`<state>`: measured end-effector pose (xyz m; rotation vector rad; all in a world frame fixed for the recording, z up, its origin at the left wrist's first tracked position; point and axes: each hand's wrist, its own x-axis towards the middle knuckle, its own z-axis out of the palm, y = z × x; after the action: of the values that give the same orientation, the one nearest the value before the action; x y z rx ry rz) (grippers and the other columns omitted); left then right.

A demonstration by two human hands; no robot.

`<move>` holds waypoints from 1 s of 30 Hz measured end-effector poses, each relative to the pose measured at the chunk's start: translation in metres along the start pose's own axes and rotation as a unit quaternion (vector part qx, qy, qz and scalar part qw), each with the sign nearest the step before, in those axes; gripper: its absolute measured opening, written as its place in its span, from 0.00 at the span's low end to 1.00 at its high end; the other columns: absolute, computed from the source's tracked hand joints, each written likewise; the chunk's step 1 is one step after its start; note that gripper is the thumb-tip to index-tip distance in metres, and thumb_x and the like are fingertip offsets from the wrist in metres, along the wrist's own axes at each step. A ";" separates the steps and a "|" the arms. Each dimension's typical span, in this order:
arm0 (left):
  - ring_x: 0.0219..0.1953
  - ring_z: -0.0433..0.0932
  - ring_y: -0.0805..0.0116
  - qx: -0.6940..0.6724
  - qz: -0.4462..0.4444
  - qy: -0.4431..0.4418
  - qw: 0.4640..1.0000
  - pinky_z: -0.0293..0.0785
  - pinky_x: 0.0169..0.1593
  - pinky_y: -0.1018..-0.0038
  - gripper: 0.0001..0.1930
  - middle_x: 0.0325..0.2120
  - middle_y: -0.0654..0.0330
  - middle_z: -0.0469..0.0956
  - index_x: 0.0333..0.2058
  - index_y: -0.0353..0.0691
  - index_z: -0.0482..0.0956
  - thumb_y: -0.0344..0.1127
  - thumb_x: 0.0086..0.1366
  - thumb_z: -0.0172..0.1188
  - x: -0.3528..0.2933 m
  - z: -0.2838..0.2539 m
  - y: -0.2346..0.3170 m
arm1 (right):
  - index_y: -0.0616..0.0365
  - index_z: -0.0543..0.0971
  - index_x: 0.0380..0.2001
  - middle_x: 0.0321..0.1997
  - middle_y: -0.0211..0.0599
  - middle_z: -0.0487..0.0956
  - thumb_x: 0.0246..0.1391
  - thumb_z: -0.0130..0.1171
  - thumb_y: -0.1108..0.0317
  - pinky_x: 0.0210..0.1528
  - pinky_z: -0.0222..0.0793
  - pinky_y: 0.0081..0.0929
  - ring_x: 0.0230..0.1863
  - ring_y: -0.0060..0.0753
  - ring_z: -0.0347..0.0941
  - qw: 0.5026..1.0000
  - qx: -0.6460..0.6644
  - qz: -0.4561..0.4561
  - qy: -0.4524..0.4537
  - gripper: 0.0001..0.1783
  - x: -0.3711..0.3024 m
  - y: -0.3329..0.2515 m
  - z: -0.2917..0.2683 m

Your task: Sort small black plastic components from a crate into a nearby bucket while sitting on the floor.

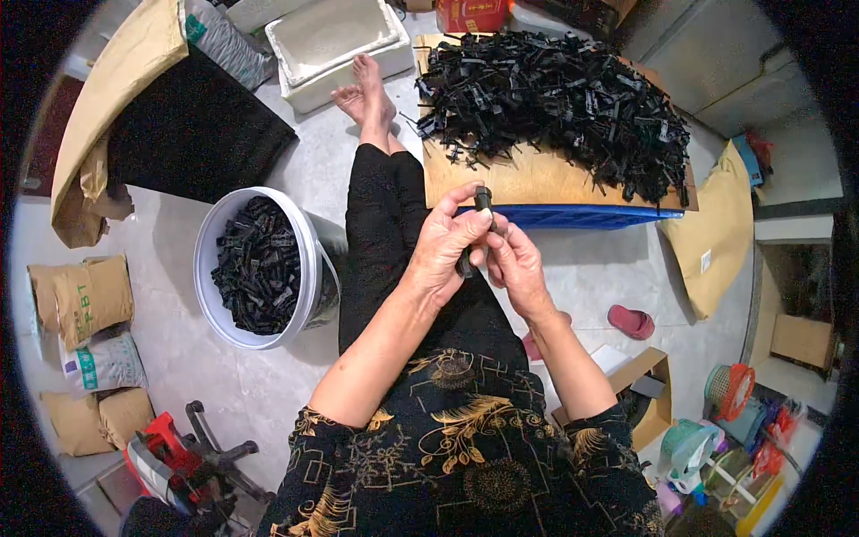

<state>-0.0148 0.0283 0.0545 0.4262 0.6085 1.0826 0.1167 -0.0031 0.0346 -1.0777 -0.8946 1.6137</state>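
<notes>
A small black plastic part is held upright in front of me, above my lap. My left hand has its thumb and fingers closed round it. Close against it, my right hand pinches the same part from the other side; the fingertips hide much of its middle. The part's lower end shows below the left fingers. Just beyond my hands, a large heap of black plastic parts with thin sprue-like stems lies on a board over a blue crate.
To my left stands a white bucket with many black parts inside. A white foam box is at the far side, past my outstretched bare feet. Sacks line the left. A pink slipper and an open carton lie right.
</notes>
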 end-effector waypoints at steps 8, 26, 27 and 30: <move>0.24 0.74 0.79 0.169 0.008 0.076 0.983 0.65 0.20 0.87 0.20 0.27 0.63 0.77 0.49 0.40 0.69 0.28 0.57 0.60 0.003 0.003 0.004 | 0.62 0.66 0.51 0.21 0.24 0.67 0.63 0.41 0.60 0.22 0.57 0.14 0.21 0.13 0.60 0.989 -0.149 -0.018 -0.012 0.20 0.014 -0.028 -0.013; 0.25 0.66 0.83 0.393 0.155 0.092 0.902 0.68 0.30 0.84 0.16 0.24 0.71 0.71 0.45 0.39 0.76 0.23 0.56 0.58 0.011 0.000 -0.007 | 0.57 0.64 0.54 0.15 0.18 0.59 0.62 0.43 0.61 0.14 0.45 0.11 0.14 0.10 0.50 0.990 -0.131 0.039 -0.040 0.20 0.028 -0.036 0.001; 0.25 0.67 0.82 0.390 0.157 0.093 0.903 0.68 0.30 0.83 0.17 0.24 0.69 0.72 0.45 0.39 0.76 0.23 0.55 0.57 0.011 0.001 -0.006 | 0.56 0.64 0.54 0.15 0.17 0.59 0.62 0.43 0.61 0.14 0.45 0.11 0.14 0.10 0.50 0.990 -0.130 0.031 -0.039 0.20 0.028 -0.036 0.001; 0.25 0.73 0.74 0.497 0.282 0.082 0.817 0.70 0.30 0.79 0.17 0.26 0.62 0.75 0.44 0.40 0.76 0.22 0.54 0.56 0.010 0.003 -0.004 | 0.55 0.64 0.54 0.15 0.17 0.58 0.62 0.43 0.60 0.13 0.44 0.11 0.13 0.10 0.49 0.988 -0.147 0.023 -0.028 0.20 0.028 -0.034 0.004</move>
<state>-0.0072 0.0355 0.0523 1.5147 1.2483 1.3009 0.1192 0.0328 0.0607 -1.2679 -1.1810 1.5882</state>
